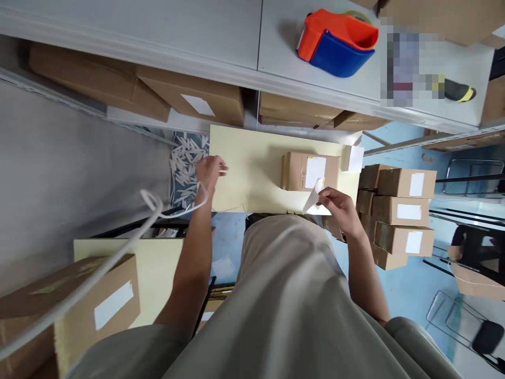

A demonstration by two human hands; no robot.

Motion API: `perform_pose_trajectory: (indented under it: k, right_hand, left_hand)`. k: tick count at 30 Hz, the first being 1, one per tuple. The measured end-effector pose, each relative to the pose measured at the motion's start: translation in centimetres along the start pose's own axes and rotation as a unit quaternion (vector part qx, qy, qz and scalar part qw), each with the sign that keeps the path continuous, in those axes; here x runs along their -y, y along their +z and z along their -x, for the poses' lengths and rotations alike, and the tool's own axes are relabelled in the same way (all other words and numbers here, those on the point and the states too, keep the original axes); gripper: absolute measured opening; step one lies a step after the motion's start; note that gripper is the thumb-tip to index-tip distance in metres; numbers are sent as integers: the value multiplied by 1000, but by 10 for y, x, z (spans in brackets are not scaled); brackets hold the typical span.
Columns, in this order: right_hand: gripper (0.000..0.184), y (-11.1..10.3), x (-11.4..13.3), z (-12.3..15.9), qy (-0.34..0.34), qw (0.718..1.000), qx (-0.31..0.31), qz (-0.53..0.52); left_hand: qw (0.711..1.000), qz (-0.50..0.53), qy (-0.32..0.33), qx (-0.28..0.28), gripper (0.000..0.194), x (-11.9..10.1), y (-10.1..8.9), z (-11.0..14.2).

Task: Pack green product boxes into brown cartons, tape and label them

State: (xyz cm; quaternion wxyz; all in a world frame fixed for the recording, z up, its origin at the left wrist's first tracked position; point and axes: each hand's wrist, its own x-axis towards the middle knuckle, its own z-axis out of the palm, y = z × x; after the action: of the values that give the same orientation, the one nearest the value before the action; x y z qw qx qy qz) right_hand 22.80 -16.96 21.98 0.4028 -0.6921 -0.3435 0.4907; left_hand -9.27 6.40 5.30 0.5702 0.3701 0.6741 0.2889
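My right hand (340,206) pinches a curled white paper label (314,196) at the near edge of a pale yellow tabletop (244,168). Just beyond that label sits a cardboard box (296,171) bearing a white label (315,171) on its upper face. My left hand (209,171) hovers at the table's left end, its fingers loosely bent and apart, and I see nothing in them. Beside it lies a heap of white paper strips (187,163). A small white box (352,158) stands at the right end of the table.
An orange and blue tape dispenser (335,45) and a black and yellow handle (460,92) lie on the grey shelf (197,31) above. Labelled cartons (406,213) are stacked at right. A large carton (98,300) stands lower left. A white cord (98,268) crosses the left foreground.
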Motion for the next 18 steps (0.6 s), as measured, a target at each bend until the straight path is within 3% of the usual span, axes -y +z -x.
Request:
perform_pose_trajectory:
  k: [3, 5, 7, 9, 14, 18]
  right_hand:
    - [34, 6, 7, -2, -14, 999, 34, -4]
    - [35, 9, 11, -1, -22, 998, 57, -6]
    - [36, 10, 16, 1, -25, 997, 74, -6]
    - [37, 10, 17, 4, -22, 996, 81, 2]
    - [39, 9, 13, 8, -12, 998, 62, 18]
    - [38, 2, 8, 11, -14, 999, 40, 26]
  left_hand:
    - [995, 13, -5, 97, 26, -2, 48, 50]
    - [973, 66, 1, 222, 26, -2, 74, 82]
    - [939, 84, -24, 332, 32, -2, 91, 108]
    - [916, 93, -53, 386, 35, -2, 100, 126]
    - [922, 88, -41, 374, 32, 9, 110, 140]
    - [956, -6, 43, 291, 23, 24, 114, 127]
